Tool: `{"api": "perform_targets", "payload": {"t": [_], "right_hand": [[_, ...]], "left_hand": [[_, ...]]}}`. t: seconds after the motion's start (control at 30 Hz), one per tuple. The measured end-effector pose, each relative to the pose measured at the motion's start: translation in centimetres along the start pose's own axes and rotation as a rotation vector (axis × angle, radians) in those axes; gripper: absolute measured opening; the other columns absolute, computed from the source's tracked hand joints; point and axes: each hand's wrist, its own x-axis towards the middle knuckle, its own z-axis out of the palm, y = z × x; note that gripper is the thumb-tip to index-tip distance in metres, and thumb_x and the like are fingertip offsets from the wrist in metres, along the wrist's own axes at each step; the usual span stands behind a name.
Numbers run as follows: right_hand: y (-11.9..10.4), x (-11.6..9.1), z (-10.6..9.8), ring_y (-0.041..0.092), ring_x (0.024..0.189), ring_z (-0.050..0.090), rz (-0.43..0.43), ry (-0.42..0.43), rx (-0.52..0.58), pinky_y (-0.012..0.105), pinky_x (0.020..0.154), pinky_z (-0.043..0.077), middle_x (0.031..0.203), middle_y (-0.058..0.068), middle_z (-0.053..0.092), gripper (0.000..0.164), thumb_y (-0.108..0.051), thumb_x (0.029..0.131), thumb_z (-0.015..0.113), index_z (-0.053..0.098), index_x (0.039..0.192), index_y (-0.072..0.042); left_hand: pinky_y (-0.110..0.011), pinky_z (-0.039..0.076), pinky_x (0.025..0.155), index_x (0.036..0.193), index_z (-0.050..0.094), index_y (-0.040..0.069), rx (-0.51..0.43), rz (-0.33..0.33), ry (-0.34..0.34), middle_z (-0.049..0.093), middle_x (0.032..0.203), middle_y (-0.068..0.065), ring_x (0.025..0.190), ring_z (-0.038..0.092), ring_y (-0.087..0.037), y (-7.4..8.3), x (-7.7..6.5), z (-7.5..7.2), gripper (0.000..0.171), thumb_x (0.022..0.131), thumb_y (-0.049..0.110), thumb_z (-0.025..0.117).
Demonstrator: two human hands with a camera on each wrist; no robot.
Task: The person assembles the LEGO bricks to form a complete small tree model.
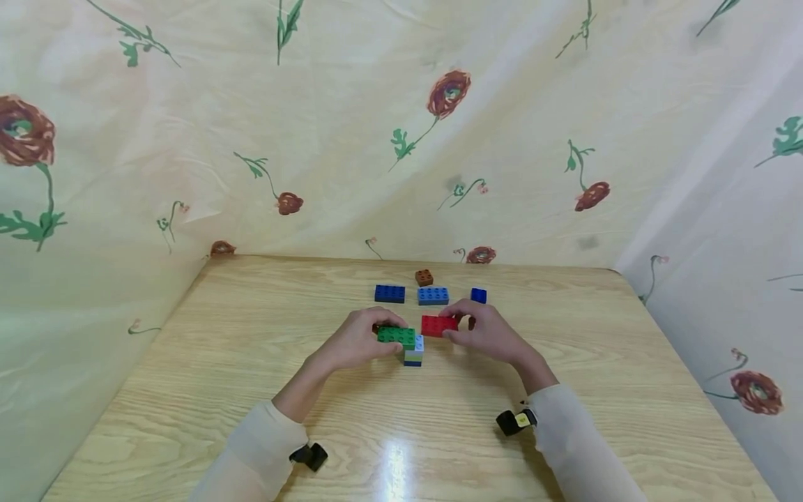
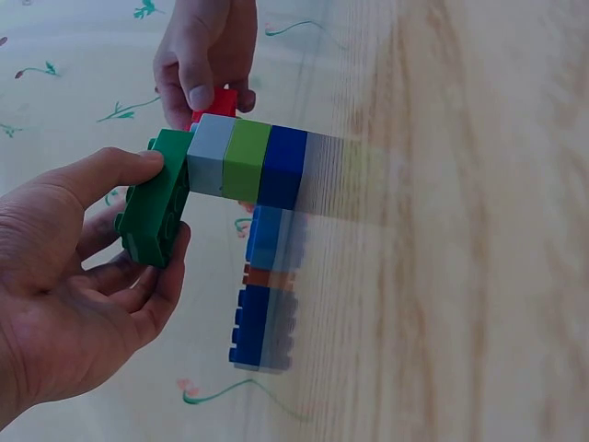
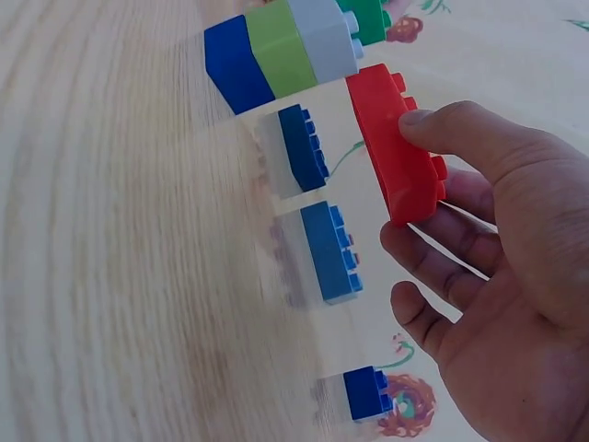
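Note:
A short stack stands on the table: a blue brick at the bottom, a lime green brick above it and a pale blue-grey brick on top. My left hand pinches a long green brick between thumb and fingers at the stack's top left; whether it is pressed onto the studs I cannot tell. To the right of the stack, my right hand grips a red brick by its right end. The red brick is held above the table, its left end close to the pale brick.
Behind the hands lie a dark blue long brick, a lighter blue long brick, a small orange-brown brick and a small blue brick. A flowered cloth hangs behind the wooden table.

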Motion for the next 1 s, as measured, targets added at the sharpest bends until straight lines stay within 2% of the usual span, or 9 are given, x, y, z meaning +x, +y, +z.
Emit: {"api": "perform_targets", "payload": {"t": [0.43, 0.53, 0.77, 1.0], "right_hand": [[-0.7, -0.8, 0.1, 0.032, 0.103, 0.060, -0.055, 0.030, 0.041, 0.026, 0.077, 0.048, 0.111, 0.000, 0.069, 0.028, -0.021, 0.092, 0.078, 0.072, 0.119, -0.017], [-0.9, -0.9, 0.0, 0.031, 0.103, 0.059, -0.067, 0.021, 0.038, 0.026, 0.077, 0.048, 0.112, -0.001, 0.070, 0.028, -0.021, 0.092, 0.079, 0.072, 0.119, -0.018], [-1.5, -1.0, 0.1, 0.018, 0.099, 0.058, -0.098, -0.021, 0.043, 0.028, 0.077, 0.049, 0.112, -0.004, 0.072, 0.026, -0.022, 0.091, 0.080, 0.073, 0.117, -0.020], [-1.9, -1.1, 0.2, 0.017, 0.098, 0.057, -0.094, -0.054, 0.042, 0.027, 0.077, 0.047, 0.109, -0.004, 0.071, 0.027, -0.022, 0.090, 0.080, 0.073, 0.116, -0.020]], "left_hand": [[-0.033, 0.056, 0.087, 0.117, 0.074, 0.018, -0.001, 0.002, 0.004, 0.071, 0.118, -0.002, 0.102, 0.061, -0.017, 0.0, -0.1, 0.0, 0.028, 0.090, 0.016, 0.080], [-0.033, 0.056, 0.087, 0.117, 0.074, 0.018, 0.000, 0.004, 0.004, 0.071, 0.118, -0.002, 0.102, 0.061, -0.017, 0.1, -0.1, 0.0, 0.028, 0.090, 0.015, 0.080], [-0.030, 0.055, 0.082, 0.117, 0.074, 0.016, -0.010, 0.013, 0.000, 0.071, 0.117, -0.003, 0.097, 0.060, -0.018, 0.0, 0.0, 0.0, 0.028, 0.090, 0.015, 0.080], [-0.029, 0.054, 0.079, 0.117, 0.074, 0.016, -0.009, 0.017, -0.002, 0.071, 0.116, -0.004, 0.095, 0.059, -0.018, 0.0, 0.0, 0.0, 0.028, 0.090, 0.016, 0.080]]}}
